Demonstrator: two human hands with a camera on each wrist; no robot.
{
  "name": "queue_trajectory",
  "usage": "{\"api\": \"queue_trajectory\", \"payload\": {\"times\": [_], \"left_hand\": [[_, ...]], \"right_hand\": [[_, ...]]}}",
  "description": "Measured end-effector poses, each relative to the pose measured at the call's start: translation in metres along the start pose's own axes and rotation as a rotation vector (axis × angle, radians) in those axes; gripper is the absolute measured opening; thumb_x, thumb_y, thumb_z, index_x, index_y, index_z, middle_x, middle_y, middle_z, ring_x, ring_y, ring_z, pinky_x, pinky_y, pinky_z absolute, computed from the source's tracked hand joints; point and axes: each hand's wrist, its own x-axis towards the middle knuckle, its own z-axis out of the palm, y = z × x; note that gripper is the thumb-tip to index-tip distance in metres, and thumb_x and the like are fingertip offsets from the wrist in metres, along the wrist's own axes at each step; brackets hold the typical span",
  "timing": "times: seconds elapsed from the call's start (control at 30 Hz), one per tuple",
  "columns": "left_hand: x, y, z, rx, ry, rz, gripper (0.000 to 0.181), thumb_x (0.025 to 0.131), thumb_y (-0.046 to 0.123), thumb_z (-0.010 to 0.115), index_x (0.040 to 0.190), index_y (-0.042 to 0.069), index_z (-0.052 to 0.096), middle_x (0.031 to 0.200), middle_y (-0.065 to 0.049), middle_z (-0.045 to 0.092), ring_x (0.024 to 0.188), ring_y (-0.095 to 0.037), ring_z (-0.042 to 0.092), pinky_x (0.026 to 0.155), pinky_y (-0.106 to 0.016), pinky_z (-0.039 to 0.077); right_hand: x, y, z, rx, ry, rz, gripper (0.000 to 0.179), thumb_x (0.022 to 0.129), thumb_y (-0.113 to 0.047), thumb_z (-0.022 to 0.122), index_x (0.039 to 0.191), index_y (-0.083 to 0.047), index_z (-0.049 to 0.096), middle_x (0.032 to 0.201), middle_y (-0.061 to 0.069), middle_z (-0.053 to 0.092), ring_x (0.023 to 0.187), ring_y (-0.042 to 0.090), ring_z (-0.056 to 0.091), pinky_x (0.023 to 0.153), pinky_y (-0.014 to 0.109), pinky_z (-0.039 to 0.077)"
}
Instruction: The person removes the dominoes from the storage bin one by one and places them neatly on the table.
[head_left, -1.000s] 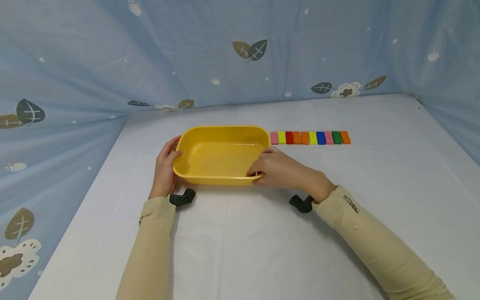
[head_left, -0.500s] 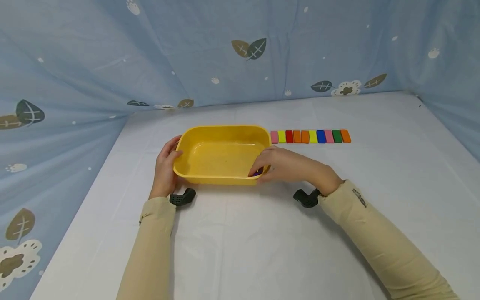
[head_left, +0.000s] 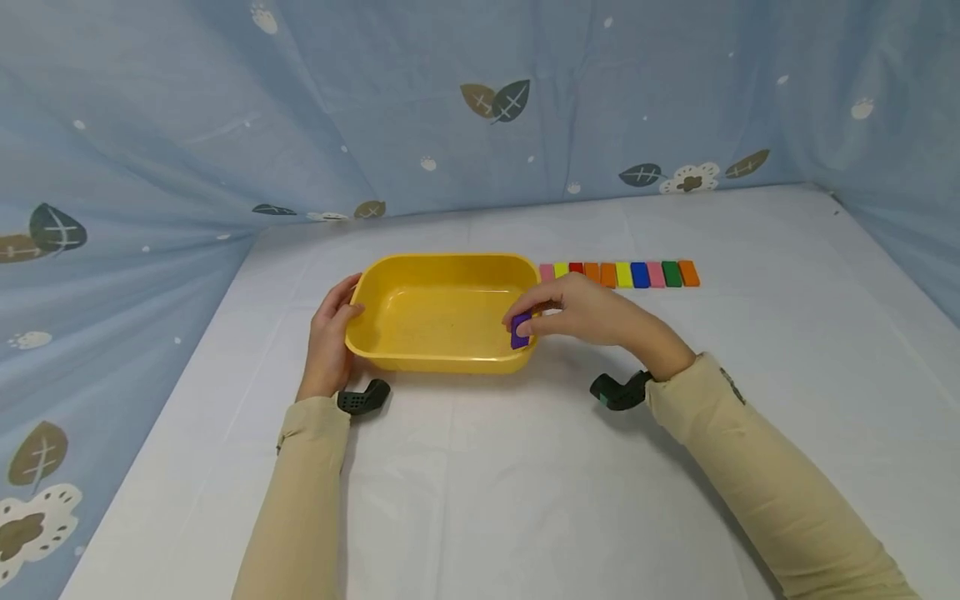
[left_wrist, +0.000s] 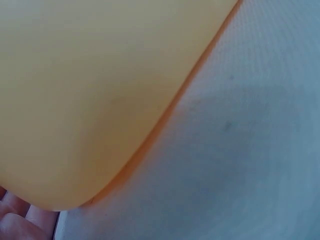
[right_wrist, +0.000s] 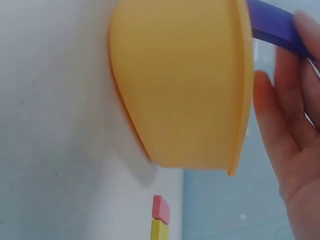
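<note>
My right hand (head_left: pixel 588 312) pinches a purple block (head_left: pixel 518 340) between thumb and fingers, above the right end of a yellow plastic basin (head_left: pixel 442 364). In the right wrist view the purple block (right_wrist: pixel 275 25) shows over the basin's rim, partly covered by the thumb. At the basin's left end, my left hand (head_left: pixel 324 342) grips the wall, thumb at the rim and the other fingers along the outside. The left wrist view is mostly filled by the basin's outer wall (left_wrist: pixel 100 90), with a few fingertips (left_wrist: pixel 17 225) below its corner.
A straight row of several coloured blocks (head_left: pixel 640 275) runs right from the basin's far right corner, its near end partly behind my right hand. White cloth (head_left: pixel 480 483) covers the table. A blue patterned curtain (head_left: pixel 420 100) hangs behind and at both sides.
My right hand has risen out of the basin's near right corner, bringing up the purple block, now in plain sight. The left hand and the basin stay put.
</note>
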Motion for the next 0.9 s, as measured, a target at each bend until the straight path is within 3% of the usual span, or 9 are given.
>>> {"api": "queue_trajectory", "payload": {"times": [0.17, 0.43, 0.53, 0.67, 0.77, 0.9], "left_hand": [[0.0, 0.0, -0.001, -0.009, 0.001, 0.003, 0.043, 0.09, 0.009, 0.041, 0.131, 0.02, 0.043, 0.135, 0.0, 0.038, 0.118, -0.02, 0.04, 0.095, -0.025, 0.038], [0.0, 0.001, -0.001, -0.004, 0.007, -0.003, 0.043, 0.09, 0.01, 0.041, 0.131, 0.02, 0.043, 0.134, 0.0, 0.038, 0.118, -0.02, 0.041, 0.094, -0.024, 0.039], [0.0, 0.001, 0.0, -0.005, 0.004, -0.001, 0.043, 0.09, 0.01, 0.04, 0.131, 0.02, 0.043, 0.134, 0.0, 0.039, 0.117, -0.02, 0.041, 0.094, -0.024, 0.039], [0.0, 0.001, 0.0, -0.005, 0.003, -0.003, 0.043, 0.09, 0.01, 0.04, 0.131, 0.02, 0.043, 0.134, 0.0, 0.039, 0.117, -0.02, 0.041, 0.094, -0.025, 0.039], [-0.001, 0.001, 0.0, -0.008, 0.003, -0.009, 0.043, 0.09, 0.01, 0.04, 0.131, 0.021, 0.043, 0.134, 0.0, 0.038, 0.117, -0.02, 0.041, 0.094, -0.025, 0.039], [-0.001, 0.001, 0.0, -0.002, 0.0, -0.009, 0.043, 0.09, 0.01, 0.04, 0.132, 0.021, 0.042, 0.135, 0.001, 0.038, 0.118, -0.02, 0.04, 0.094, -0.024, 0.039]], "right_hand": [[-0.001, 0.004, -0.008, 0.151, 0.094, 0.081, 0.033, 0.081, -0.037, 0.061, 0.11, -0.021, 0.063, 0.099, -0.002, 0.062, 0.086, 0.019, 0.058, 0.074, 0.034, 0.051], [-0.004, 0.02, -0.027, 0.197, 0.21, 0.197, 0.04, 0.084, -0.038, 0.056, 0.123, -0.03, 0.05, 0.098, 0.005, 0.058, 0.071, 0.035, 0.059, 0.057, 0.044, 0.052], [-0.008, 0.028, -0.038, 0.176, 0.297, 0.254, 0.041, 0.086, -0.037, 0.054, 0.126, -0.031, 0.047, 0.097, 0.007, 0.057, 0.073, 0.038, 0.056, 0.059, 0.04, 0.052], [-0.017, 0.043, -0.055, 0.129, 0.414, 0.344, 0.048, 0.085, -0.04, 0.053, 0.131, -0.032, 0.042, 0.109, 0.004, 0.055, 0.086, 0.029, 0.055, 0.071, 0.031, 0.052], [-0.027, 0.056, -0.067, 0.178, 0.499, 0.388, 0.054, 0.083, -0.043, 0.055, 0.133, -0.032, 0.04, 0.113, 0.004, 0.056, 0.095, 0.024, 0.055, 0.079, 0.027, 0.05], [-0.044, 0.071, -0.08, 0.282, 0.6, 0.382, 0.054, 0.08, -0.04, 0.058, 0.13, -0.025, 0.046, 0.11, 0.006, 0.058, 0.097, 0.025, 0.053, 0.077, 0.02, 0.049]]}}
